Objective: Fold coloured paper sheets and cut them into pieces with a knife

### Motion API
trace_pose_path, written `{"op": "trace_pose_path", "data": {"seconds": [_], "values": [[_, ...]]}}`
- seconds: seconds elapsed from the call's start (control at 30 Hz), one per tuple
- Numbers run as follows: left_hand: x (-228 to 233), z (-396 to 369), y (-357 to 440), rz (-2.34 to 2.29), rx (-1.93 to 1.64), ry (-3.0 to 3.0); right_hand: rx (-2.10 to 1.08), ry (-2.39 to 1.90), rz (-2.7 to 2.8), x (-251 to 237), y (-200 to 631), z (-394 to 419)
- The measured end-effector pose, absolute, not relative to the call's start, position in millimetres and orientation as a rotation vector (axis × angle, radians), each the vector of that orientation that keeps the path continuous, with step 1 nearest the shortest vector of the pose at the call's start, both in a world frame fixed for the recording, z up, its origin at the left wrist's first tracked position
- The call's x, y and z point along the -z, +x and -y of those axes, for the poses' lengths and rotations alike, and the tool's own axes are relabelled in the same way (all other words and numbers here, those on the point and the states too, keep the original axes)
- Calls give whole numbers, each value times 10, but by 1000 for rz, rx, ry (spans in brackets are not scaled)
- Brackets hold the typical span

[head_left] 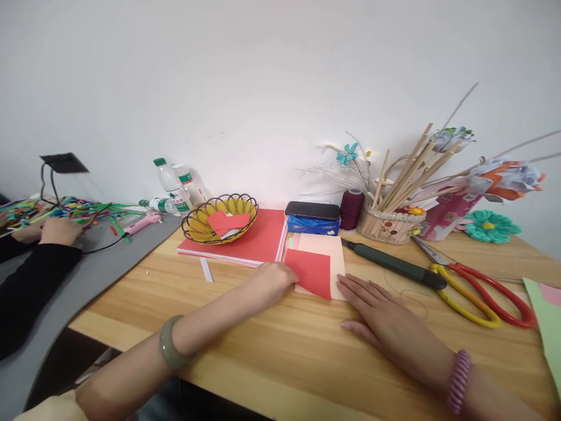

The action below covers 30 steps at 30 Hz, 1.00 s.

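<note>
My left hand (272,282) pinches the near left edge of the red paper (312,272), which lies on a pale peach sheet (326,248) on the table (280,345). My right hand (385,318) rests flat just beside it, fingers (357,286) spread. Scissors (477,286) lie to the right.

Folded paper (312,272) between both hands, basket (219,217) behind left, scissors (477,286) right.

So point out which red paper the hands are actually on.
The small red sheet on the pale peach paper, touched by the left hand. The red stack lies behind, and another red piece sits in the wire basket.
</note>
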<state>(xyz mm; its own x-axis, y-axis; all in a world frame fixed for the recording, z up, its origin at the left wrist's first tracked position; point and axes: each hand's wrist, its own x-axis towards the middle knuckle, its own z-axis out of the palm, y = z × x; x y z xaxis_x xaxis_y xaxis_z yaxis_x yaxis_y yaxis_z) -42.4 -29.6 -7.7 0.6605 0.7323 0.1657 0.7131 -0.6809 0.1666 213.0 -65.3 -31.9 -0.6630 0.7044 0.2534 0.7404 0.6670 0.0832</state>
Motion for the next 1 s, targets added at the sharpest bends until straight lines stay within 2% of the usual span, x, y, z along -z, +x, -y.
{"op": "trace_pose_path", "data": {"seconds": [0.23, 0.43, 0.57, 0.7, 0.83, 1.0], "values": [[12, 462, -638, -1315, -423, 2932, 267, -1288, 2671, 420, 2152, 415], [48, 786, -497, -652, -674, 3395, 305, -1324, 2633, 414, 2119, 272], [171, 1000, -360, -634, -640, 3397, 330, -1178, 2661, 252, 2109, 589], [242, 1099, -283, -744, -690, 3255, 353, -837, 2662, 134, 2145, 1026], [170, 1116, -222, -810, -726, 2954, 110, -849, 2594, 132, 2154, 1207], [120, 1031, -195, -1201, -627, 2288, -303, -1251, 2403, 158, 2096, 1133]]}}
